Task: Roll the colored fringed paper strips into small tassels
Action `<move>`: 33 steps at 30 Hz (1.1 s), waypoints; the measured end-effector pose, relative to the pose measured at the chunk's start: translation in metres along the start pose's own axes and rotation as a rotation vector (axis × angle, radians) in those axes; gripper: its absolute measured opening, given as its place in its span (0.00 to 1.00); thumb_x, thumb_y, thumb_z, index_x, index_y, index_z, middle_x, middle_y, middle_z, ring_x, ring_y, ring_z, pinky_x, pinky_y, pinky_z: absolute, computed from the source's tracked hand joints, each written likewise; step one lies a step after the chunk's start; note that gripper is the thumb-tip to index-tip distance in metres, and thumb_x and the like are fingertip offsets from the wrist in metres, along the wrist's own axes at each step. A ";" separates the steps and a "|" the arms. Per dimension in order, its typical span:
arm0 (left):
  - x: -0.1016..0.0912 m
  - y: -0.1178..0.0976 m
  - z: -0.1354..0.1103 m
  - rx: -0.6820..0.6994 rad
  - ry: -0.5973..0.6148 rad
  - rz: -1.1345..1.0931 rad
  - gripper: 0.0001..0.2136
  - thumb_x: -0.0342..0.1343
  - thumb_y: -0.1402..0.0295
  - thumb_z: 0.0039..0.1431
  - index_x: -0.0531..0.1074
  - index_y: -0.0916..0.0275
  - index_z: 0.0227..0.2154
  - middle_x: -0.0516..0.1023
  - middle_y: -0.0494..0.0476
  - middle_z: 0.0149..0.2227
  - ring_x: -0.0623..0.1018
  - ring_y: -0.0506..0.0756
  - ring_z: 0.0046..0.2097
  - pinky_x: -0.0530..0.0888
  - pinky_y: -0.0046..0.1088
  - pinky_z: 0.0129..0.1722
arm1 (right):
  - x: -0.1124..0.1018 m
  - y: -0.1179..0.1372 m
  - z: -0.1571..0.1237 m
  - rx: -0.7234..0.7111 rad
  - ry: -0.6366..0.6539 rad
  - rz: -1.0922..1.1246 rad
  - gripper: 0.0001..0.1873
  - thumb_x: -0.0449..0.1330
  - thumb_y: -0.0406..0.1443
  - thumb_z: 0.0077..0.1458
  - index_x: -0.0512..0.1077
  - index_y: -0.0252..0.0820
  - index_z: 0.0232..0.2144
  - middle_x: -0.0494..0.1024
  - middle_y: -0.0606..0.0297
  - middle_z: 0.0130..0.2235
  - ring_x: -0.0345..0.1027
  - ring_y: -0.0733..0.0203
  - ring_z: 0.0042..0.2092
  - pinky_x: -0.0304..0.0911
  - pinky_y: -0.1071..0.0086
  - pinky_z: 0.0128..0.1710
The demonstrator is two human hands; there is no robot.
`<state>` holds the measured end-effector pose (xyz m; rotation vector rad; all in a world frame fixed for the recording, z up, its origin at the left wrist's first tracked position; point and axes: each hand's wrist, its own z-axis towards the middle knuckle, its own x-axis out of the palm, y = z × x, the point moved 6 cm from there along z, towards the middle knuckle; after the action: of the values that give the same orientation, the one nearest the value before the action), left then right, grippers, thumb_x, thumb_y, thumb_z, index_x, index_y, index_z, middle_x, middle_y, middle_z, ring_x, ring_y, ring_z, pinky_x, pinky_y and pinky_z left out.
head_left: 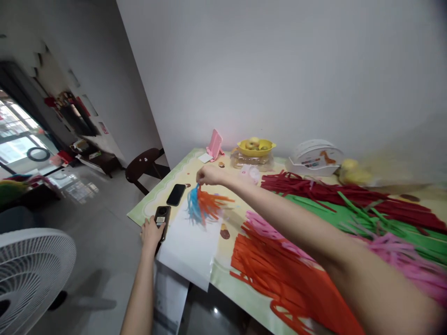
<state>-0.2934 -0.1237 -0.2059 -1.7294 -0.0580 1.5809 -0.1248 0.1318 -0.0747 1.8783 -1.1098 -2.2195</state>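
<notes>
My right hand (209,175) is closed in a pinch on the top of a blue and orange tassel (204,204). The tassel's strips hang down, fanned out and a little blurred, over a white sheet (190,249) at the table's left end. On the left edge of the table, my left hand (152,231) grips a dark phone (162,215) lying with its round camera lens up, thumb on one side and fingers on the other. Just beyond it lies a second black phone (176,194), screen up.
Fringed paper in orange (289,279), green (314,211) and dark red (314,186) covers the table's right side. At the wall stand a pink stand (215,143), a yellow fruit bowl (268,147) and a white holder (310,166). A white fan (35,270) is at lower left.
</notes>
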 end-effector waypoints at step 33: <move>0.022 -0.004 0.000 0.022 -0.020 0.212 0.32 0.57 0.61 0.50 0.62 0.71 0.57 0.71 0.79 0.51 0.65 0.78 0.56 0.61 0.55 0.52 | 0.051 -0.214 -0.056 0.118 -0.249 -0.093 0.14 0.57 0.39 0.60 0.71 0.39 0.46 0.71 0.57 0.54 0.66 0.54 0.54 0.61 0.52 0.54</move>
<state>-0.2866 -0.1096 -0.2216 -1.7490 0.1371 1.7436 -0.0025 0.2409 -0.2311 1.7640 -1.2363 -2.5504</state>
